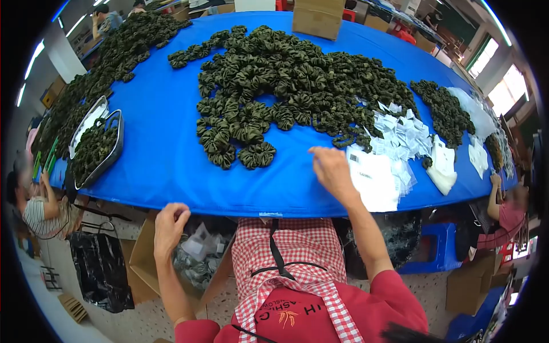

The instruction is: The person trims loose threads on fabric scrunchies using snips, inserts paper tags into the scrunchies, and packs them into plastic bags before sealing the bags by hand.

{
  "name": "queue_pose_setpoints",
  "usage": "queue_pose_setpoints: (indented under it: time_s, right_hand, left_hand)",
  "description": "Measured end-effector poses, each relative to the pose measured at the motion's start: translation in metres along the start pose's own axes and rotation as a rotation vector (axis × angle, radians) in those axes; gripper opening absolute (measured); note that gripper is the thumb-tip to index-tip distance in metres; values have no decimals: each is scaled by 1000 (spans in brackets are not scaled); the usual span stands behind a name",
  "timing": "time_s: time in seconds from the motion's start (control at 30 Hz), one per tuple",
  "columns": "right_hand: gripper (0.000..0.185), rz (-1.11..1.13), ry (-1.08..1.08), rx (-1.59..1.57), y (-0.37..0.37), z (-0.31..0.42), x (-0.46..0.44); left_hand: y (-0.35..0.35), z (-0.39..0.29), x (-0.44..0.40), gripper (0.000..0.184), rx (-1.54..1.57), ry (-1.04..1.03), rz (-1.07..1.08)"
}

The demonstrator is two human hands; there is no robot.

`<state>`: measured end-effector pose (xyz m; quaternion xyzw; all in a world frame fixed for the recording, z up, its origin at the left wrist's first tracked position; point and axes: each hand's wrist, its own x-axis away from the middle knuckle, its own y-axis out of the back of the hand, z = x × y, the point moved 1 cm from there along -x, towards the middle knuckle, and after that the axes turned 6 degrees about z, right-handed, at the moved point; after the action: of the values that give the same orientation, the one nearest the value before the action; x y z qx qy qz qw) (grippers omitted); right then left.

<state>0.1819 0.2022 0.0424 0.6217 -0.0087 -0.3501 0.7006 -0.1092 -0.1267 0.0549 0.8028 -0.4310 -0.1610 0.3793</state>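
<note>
A large pile of dark green scrunchies (pixel 286 80) covers the middle of the blue table (pixel 154 131). My right hand (pixel 333 170) is above the table near the pile's lower right, beside a stack of clear plastic bags (pixel 374 183). Its fingers are bent and point left; whether they hold anything is too small to tell. Small white packets (pixel 403 134) lie heaped behind the stack. My left hand (pixel 170 226) hovers at the table's front edge, over an open cardboard box (pixel 146 257) of packed items. Its fingers are curled, the thumb near the forefinger, with nothing visible in them.
A lined basket (pixel 117 146) of scrunchies stands at the left, beside another long pile (pixel 108 63). A cardboard box (pixel 317 20) sits at the table's back. More scrunchies (pixel 443 111) and bags (pixel 441 166) lie right. Co-workers sit at both sides; a blue stool (pixel 437 248) is underneath.
</note>
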Motion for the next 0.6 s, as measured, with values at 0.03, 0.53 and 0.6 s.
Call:
queue_pose_setpoints:
  time_s: [0.03, 0.53, 0.6]
  right_hand:
    - [20, 18, -66, 53, 2, -19, -9]
    - [15, -97, 28, 18, -15, -91, -79]
    - [11, -132, -46, -160, -3, -77, -72]
  left_hand:
    - [-4, -19, -13, 13, -76, -208, -120]
    - [-142, -87, -142, 35, -311, -650, -172]
    - [-151, -96, -136, 31, -153, -729, -261]
